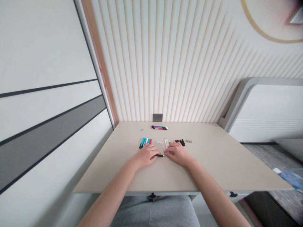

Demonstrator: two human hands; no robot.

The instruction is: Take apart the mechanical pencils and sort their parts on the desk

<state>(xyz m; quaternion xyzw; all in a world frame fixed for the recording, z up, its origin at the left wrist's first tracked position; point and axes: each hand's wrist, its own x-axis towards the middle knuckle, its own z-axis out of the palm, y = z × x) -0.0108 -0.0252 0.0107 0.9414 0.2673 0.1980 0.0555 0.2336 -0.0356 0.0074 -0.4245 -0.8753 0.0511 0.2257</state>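
My left hand (148, 155) is closed on a black pen part (160, 155), which lies level just above or on the tabletop with its narrow light tip toward the right. Close to that tip are the bent, pinched fingertips of my right hand (178, 153); whether they grip anything I cannot make out. Beyond my left hand lie several teal, white and pink pen barrels (145, 141). Thin white refills (166, 142) and small pale pieces (159, 142) lie between the hands. Past my right hand are several black pen parts (181, 142) and small metallic pieces (188, 141).
Several pens (159, 127) lie together near the back of the beige table (213, 164). A tiny dark piece (142, 129) is left of them. A socket (157, 117) is on the ribbed wall; a cabinet (47, 157) stands left and a bed headboard (272, 110) right.
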